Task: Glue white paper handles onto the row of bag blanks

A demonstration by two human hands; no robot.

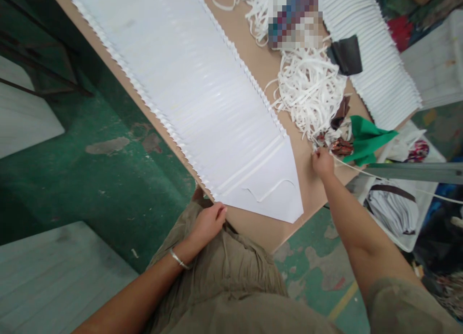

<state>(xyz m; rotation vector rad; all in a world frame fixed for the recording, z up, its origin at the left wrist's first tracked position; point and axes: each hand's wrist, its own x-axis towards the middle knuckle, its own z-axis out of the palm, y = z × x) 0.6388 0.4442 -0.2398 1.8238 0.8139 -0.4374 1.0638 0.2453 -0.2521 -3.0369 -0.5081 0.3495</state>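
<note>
A long row of overlapping white sheets [173, 69] lies fanned along the table. On the nearest sheet [278, 180] rest two straight white strips and a thin, bent white strip [275, 190]. My left hand [208, 223] is closed at that sheet's near left corner, its fingertips pressed together by the edge. Whatever they pinch is hidden. To the right, my right hand [323, 164] is closed at the lower end of a tangled heap of white strips [307, 90]. Its fingers hide what they grip. Beside it are shiny brown scraps [342, 146] and a green cloth piece [371, 139].
The brown table [260, 228] ends close to my body. A second row of white sheets [376, 54] with a black piece [346, 54] lies farther right. A metal bar [415, 172] and a white cord [361, 171] cross above a white crate [405, 242] holding folded items.
</note>
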